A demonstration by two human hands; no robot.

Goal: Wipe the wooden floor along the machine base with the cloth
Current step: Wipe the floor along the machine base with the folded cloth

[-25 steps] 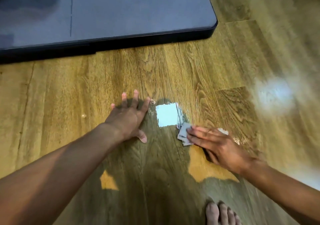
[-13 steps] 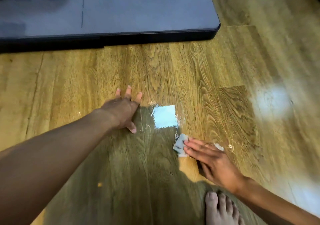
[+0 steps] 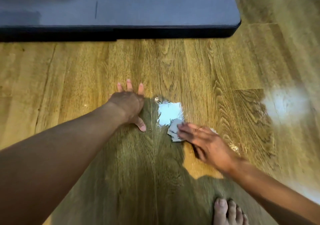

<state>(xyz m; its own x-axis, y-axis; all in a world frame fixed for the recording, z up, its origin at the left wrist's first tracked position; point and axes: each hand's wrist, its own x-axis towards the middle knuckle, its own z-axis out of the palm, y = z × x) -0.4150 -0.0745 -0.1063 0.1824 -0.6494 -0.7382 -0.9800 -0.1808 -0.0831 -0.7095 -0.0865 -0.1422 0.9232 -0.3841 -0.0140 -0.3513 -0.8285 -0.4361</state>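
Fingers (image 3: 187,131) of the right hand (image 3: 207,145) press the cloth (image 3: 174,132) flat for wiping, while left hand (image 3: 129,104) fingers splay, bracing on the floor (image 3: 190,65).

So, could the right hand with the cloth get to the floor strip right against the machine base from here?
Probably yes. The right hand presses the cloth flat on the wooden floor, and nothing lies between it and the machine base. The left hand is braced off to the side.

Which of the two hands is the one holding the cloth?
The right hand. Its fingers press a small pale cloth onto the wooden floor, beside a bright reflection. The left hand lies flat and spread on bare floor, holding nothing.
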